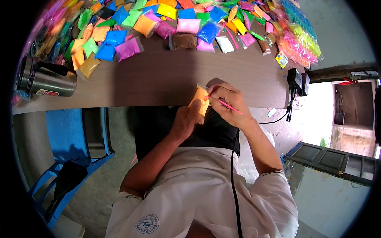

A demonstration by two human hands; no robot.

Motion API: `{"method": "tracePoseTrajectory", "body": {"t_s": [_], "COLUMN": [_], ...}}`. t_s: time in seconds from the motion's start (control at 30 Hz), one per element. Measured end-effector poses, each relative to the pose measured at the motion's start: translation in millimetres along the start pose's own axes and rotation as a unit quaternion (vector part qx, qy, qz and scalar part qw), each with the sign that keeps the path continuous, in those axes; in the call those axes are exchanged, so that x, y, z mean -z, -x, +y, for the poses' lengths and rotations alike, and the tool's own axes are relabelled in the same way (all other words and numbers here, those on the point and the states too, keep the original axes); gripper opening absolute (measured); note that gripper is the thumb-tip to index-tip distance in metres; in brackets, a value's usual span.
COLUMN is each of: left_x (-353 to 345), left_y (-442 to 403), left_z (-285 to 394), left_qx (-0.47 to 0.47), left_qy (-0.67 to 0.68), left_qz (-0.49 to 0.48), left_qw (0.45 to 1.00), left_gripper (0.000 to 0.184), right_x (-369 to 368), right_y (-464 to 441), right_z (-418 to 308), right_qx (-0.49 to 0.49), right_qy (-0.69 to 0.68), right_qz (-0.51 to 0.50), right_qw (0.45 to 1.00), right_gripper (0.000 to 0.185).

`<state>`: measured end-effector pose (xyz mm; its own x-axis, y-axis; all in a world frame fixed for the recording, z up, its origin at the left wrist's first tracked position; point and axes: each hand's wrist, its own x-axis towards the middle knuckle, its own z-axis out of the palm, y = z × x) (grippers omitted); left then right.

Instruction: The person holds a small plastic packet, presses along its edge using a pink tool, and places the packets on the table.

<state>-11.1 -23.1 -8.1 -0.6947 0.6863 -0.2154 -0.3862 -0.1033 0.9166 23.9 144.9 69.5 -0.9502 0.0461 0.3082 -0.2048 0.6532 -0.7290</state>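
Note:
My left hand (188, 119) is closed around the lower part of a small orange packet (201, 94) in clear plastic, just over the near edge of the table. My right hand (228, 101) pinches a thin pink stick-like tool (229, 106) at the packet's right side. One end of the tool points down to the right, past my fingers. Its other end is at the packet, partly hidden by my fingertips, so I cannot tell whether it goes into the plastic.
Many colourful packets (188, 25) cover the back of the brown table (158, 75). A steel mug (51, 81) lies at the left. Black power adapters (295, 79) with cables sit at the right edge. A blue chair (67, 135) stands at the lower left. A black cable (233, 170) runs down my shirt.

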Motion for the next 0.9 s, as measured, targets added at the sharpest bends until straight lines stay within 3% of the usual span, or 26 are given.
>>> {"method": "tracePoseTrajectory", "body": {"t_s": [0.07, 0.2, 0.37, 0.47, 0.7, 0.8, 0.9], "left_x": [-0.4, -2.4, -2.7, -3.3, -2.8, -2.1, -1.7], "left_y": [-0.2, -0.8, -0.2, 0.0, 0.1, -2.2, -0.7], "left_z": [-0.3, 0.7, -2.2, 0.1, 5.2, -2.7, -6.7], "left_qx": [-0.005, -0.017, -0.018, -0.012, -0.018, -0.022, -0.034], "left_qy": [-0.001, -0.005, -0.003, -0.014, -0.035, -0.033, -0.029], "left_qz": [0.007, 0.015, 0.03, 0.026, 0.023, 0.022, 0.028], "left_qw": [1.0, 1.0, 0.999, 0.999, 0.999, 0.999, 0.999], "left_gripper": [0.058, 0.058, 0.058, 0.057, 0.055, 0.055, 0.056], "right_x": [7.0, 5.8, 16.5, 8.8, 14.8, 11.8, 12.1], "right_y": [-3.9, -6.7, -12.7, -13.5, -14.4, -13.5, -12.6], "right_z": [-2.7, 8.2, 7.5, 12.0, 4.1, 5.1, -2.9], "right_qx": [0.04, -0.005, 0.043, -0.007, 0.025, -0.008, 0.033], "right_qy": [-0.037, -0.021, -0.089, -0.069, -0.058, -0.035, -0.007], "right_qz": [-0.045, -0.028, -0.108, -0.055, -0.09, -0.061, -0.078], "right_qw": [0.998, 0.999, 0.989, 0.996, 0.994, 0.998, 0.996], "right_gripper": [0.009, 0.007, 0.006, 0.005, 0.007, 0.008, 0.008]}}
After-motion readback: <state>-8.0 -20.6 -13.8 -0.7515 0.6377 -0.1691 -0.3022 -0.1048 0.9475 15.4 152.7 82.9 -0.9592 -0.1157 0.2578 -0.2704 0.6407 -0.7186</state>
